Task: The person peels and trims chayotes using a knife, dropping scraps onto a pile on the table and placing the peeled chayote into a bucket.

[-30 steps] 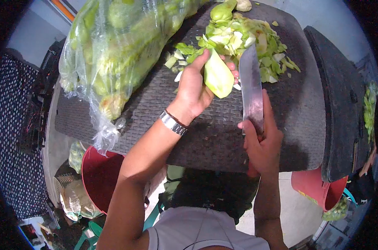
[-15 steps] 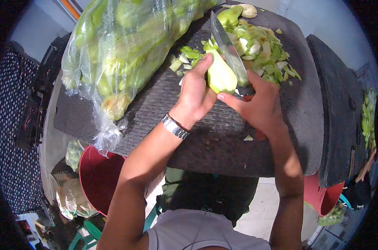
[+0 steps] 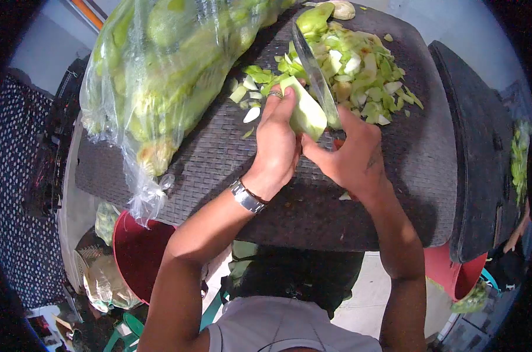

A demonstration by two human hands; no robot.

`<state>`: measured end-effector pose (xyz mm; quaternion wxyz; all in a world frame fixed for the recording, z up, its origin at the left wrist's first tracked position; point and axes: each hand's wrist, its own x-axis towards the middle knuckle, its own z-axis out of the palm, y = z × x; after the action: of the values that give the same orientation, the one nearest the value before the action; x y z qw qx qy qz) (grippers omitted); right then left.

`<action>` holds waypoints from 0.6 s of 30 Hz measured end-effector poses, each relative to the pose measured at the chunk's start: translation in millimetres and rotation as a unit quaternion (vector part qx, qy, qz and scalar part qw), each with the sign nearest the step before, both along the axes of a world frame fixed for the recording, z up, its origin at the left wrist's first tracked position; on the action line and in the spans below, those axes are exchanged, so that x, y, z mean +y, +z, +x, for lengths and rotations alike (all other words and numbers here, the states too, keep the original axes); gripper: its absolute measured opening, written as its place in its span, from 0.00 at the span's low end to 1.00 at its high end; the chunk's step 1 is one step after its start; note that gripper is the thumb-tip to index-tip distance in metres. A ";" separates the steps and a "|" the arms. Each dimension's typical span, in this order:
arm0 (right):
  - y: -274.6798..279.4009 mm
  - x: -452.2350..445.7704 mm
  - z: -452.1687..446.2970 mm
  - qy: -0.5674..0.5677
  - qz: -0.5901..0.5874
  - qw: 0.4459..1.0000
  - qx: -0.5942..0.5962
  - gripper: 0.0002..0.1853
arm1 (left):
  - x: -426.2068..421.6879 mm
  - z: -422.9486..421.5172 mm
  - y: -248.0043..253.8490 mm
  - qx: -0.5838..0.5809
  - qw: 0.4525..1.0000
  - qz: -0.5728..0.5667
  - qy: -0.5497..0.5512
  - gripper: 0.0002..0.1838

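Note:
My left hand [image 3: 277, 135] is closed around a peeled, pale green chayote [image 3: 306, 111] and holds it tilted above the table. In my right hand [image 3: 354, 149] is the handle of a large knife [image 3: 314, 73], mostly hidden by the fingers. The blade points up and away, lying along the right side of the chayote. Behind the knife spreads a heap of green and white peelings [image 3: 365, 70]. A few pale scraps [image 3: 249, 91] lie left of the chayote.
A big clear plastic bag [image 3: 160, 88] full of green chayotes covers the table's left side. At the far edge of the woven-pattern table [image 3: 219, 202] lies a whole green chayote [image 3: 314, 19]. Red tubs [image 3: 138, 252] stand below, and a dark chair back [image 3: 483, 158] is at right.
Both hands have shifted slightly left, with the chayote turned in my left hand. The knife has moved left and down with my right hand. More of the scraps show beside the left hand.

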<state>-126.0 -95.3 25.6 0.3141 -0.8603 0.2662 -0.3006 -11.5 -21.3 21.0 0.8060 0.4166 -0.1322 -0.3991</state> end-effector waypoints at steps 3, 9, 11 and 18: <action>0.8 1.4 -0.8 0.004 -0.009 1.000 -0.014 0.24 | 1.3 0.7 -2.0 0.014 1.000 -0.007 -0.023 0.21; -4.4 1.9 -3.7 -0.003 -0.083 0.996 0.012 0.26 | 1.6 -4.0 -2.2 0.008 0.999 -0.024 -0.037 0.19; -7.8 2.0 -4.3 -0.007 -0.105 0.994 0.034 0.26 | 1.1 -6.7 -4.1 -0.017 1.000 -0.009 -0.021 0.18; -17.8 0.2 -2.2 0.001 -0.116 0.993 -0.015 0.23 | -2.8 -8.3 -14.3 -0.088 0.995 -0.023 0.047 0.17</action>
<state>-128.2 -95.0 7.7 0.2165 -0.8866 0.2234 -0.3423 -19.7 -24.1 6.7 0.8183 0.4375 -0.1918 -0.3196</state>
